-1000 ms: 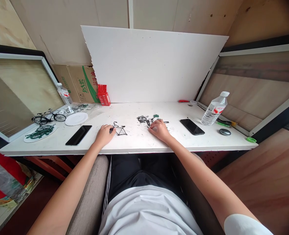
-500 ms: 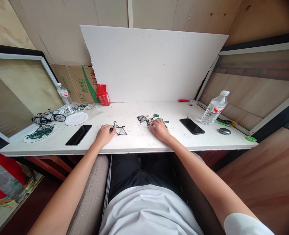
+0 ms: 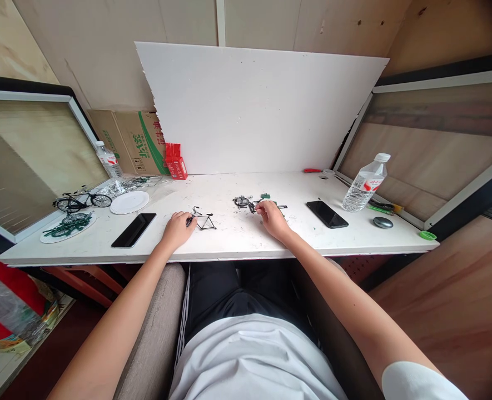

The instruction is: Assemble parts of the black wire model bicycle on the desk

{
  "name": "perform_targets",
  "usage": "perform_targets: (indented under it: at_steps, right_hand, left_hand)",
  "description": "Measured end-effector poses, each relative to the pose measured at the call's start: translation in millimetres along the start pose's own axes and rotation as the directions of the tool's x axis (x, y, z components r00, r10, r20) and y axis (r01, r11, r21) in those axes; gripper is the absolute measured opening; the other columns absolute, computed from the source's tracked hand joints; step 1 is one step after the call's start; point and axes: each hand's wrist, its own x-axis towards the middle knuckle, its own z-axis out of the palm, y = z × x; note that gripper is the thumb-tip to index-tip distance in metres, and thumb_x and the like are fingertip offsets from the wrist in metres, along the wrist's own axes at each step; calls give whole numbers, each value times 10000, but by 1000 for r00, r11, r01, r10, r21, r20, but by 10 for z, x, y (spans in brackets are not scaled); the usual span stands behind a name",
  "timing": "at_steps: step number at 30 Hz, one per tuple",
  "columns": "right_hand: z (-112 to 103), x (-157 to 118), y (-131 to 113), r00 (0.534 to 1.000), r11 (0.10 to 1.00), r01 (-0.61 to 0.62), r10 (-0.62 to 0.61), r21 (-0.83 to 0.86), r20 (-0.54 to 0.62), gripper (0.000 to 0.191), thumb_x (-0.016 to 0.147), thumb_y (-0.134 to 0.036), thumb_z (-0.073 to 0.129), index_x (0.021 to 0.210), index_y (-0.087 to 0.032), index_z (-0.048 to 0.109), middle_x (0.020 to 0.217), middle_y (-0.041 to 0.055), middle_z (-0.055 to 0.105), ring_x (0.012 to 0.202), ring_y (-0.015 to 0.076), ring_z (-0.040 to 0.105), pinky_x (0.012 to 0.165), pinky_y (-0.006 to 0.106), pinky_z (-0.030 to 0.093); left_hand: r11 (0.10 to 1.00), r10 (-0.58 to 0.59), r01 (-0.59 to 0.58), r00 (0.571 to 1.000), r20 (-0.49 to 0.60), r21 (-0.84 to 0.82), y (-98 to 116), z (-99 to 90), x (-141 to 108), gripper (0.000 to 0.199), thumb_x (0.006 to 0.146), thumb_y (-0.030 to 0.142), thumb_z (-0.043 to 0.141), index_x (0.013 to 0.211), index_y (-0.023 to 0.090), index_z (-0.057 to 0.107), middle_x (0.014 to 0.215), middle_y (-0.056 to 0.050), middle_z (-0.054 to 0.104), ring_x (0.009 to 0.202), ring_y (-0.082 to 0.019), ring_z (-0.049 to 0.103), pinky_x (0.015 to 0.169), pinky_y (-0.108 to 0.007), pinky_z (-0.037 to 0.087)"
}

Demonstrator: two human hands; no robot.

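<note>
My left hand rests on the white table with its fingers closed on the front end of a small black model bicycle frame. The frame's handlebar and saddle stick out to the right of my fingers. Over a cluster of tiny parts, my right hand has thumb and fingertips pinched together; whatever is between them is too small to make out. A little black wheel lies left of those fingers. Just behind them sits a green plastic piece. More dark parts are partly covered by my hand.
A finished-looking model bicycle stands at the left, near a white disc and a disc of green parts. Phones lie left and right. A water bottle stands right, and a white board leans behind.
My right hand has shifted very slightly, with its fingertips drawn closer and a bit raised. The left hand and the bicycle frame stay where they were.
</note>
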Motion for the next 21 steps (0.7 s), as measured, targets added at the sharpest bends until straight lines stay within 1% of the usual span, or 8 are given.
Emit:
perform_targets:
  at_steps: [5, 10, 15, 18, 21]
  right_hand:
    - [-12, -7, -45, 998, 999, -47, 48, -17, 38, 309, 1083, -228, 347, 1103, -197, 654, 984, 121, 689, 959, 273, 616, 822, 386, 494]
    - [-6, 1, -43, 996, 997, -63, 65, -35, 61, 321, 1087, -237, 347, 1119, -186, 662, 957, 120, 692, 961, 281, 619, 823, 387, 494]
    - [-3, 7, -51, 993, 997, -59, 63, -46, 95, 280, 1082, -231, 378, 1073, -195, 655, 931, 110, 710, 974, 285, 612, 831, 383, 481]
    - [1, 5, -50, 993, 999, -34, 39, -43, 111, 247, 1071, -214, 403, 1033, -206, 647, 921, 102, 717, 973, 281, 612, 841, 379, 479]
    - [5, 2, -41, 993, 999, -23, 27, -35, 112, 223, 1064, -207, 421, 1032, -209, 642, 922, 97, 722, 975, 282, 614, 840, 381, 480]
  left_hand:
    - [1000, 2, -2, 1000, 5, -3, 3, -2, -2, 343, 1021, 479, 462, 875, 222, 636, 956, -134, 715, 1031, -343, 612, 957, -468, 497]
    - [1000, 1, -1, 1000, 5, -8, 7, -6, -4, 359, 1026, 488, 455, 883, 221, 648, 954, -133, 716, 1032, -339, 618, 969, -466, 500]
    - [1000, 6, -6, 1000, 6, -10, -6, -1, 2, 356, 1022, 480, 467, 886, 215, 661, 959, -138, 717, 1041, -348, 619, 958, -467, 496]
    - [1000, 9, -9, 1000, 4, -12, -17, 6, 6, 351, 1024, 477, 470, 887, 216, 660, 959, -134, 718, 1040, -346, 620, 954, -462, 492]
    - [1000, 10, -10, 1000, 1, -14, -26, 16, 6, 351, 1025, 481, 470, 890, 217, 658, 958, -132, 719, 1035, -345, 620, 948, -462, 493]
